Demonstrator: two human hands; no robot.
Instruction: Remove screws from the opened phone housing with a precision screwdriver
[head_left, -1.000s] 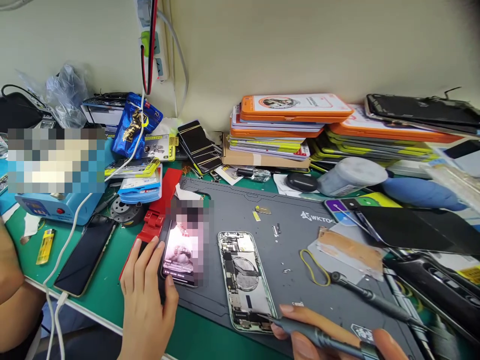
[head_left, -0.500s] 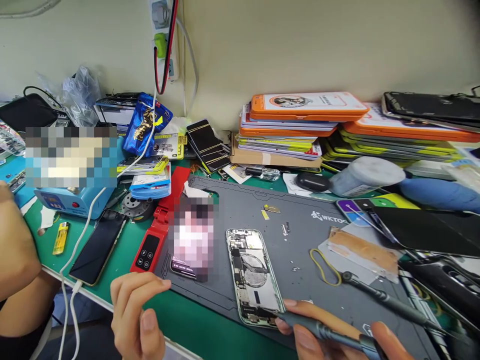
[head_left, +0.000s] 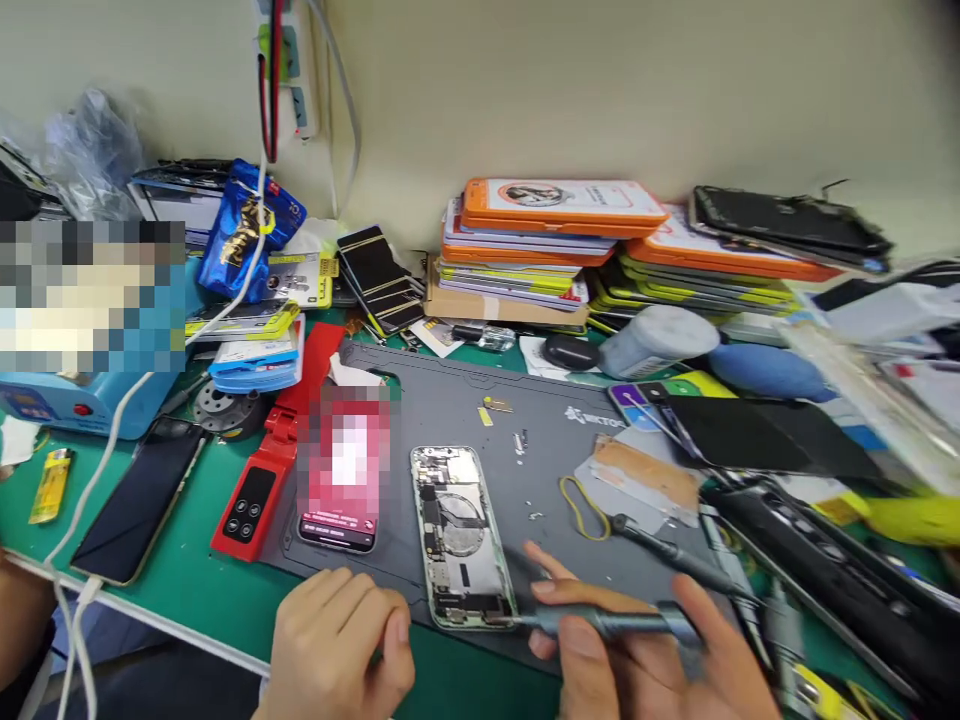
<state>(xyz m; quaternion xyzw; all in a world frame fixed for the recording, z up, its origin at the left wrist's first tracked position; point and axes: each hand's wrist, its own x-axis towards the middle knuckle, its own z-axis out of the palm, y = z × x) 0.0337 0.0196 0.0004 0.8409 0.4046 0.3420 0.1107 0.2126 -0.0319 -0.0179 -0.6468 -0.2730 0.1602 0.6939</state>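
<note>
Looking down in the head view, an opened phone (head_left: 461, 540) is seen lying flat on the grey mat (head_left: 540, 400), its cover off and its board and coil exposed. A screwdriver (head_left: 607, 625) is gripped in the right hand (head_left: 652, 670), with its tip set at the phone's bottom end. The left hand (head_left: 337, 650) is loosely curled just beside the phone's lower left corner, and nothing is seen in it. Small screws (head_left: 517, 440) lie loose on the mat, so the opening is judged done. The inner parts are not yet taken out. A lit phone (head_left: 337, 490) lies alongside.
</note>
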